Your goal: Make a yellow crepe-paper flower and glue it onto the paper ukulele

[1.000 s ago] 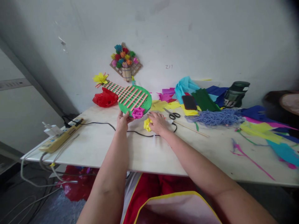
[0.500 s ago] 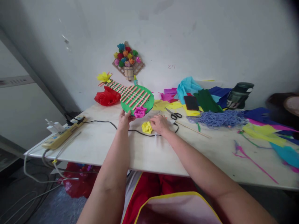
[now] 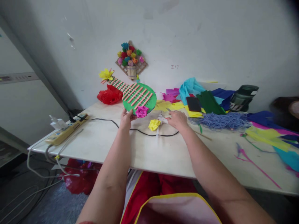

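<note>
My left hand (image 3: 127, 119) pinches the lower edge of a green craft lute (image 3: 153, 101), holding it tilted above the table. Pink sticks and pale strings cross its face, a magenta paper flower (image 3: 141, 111) sits at the bottom edge, and a yellow paper flower (image 3: 106, 74) tops the neck. Fingers bent, my right hand (image 3: 178, 120) is down on the table over a white tool (image 3: 163, 119) with a black cable (image 3: 149, 134). It also covers most of the scissors (image 3: 168, 109); what it grips is hidden. Left of it lies a loose yellow paper flower (image 3: 154, 125).
Behind the lute is a red plastic bag (image 3: 109, 95). A power strip (image 3: 67, 130) lies along the left edge. Coloured crepe paper (image 3: 190, 88), a phone (image 3: 193, 104), tangled blue cord (image 3: 218, 121) and a dark bottle (image 3: 243, 98) crowd the right back. A thin stick (image 3: 203, 135) lies nearby.
My right hand has moved right, off the loose yellow flower and over the white tool and scissors. The left hand still holds the lute in about the same place. The view has shifted slightly.
</note>
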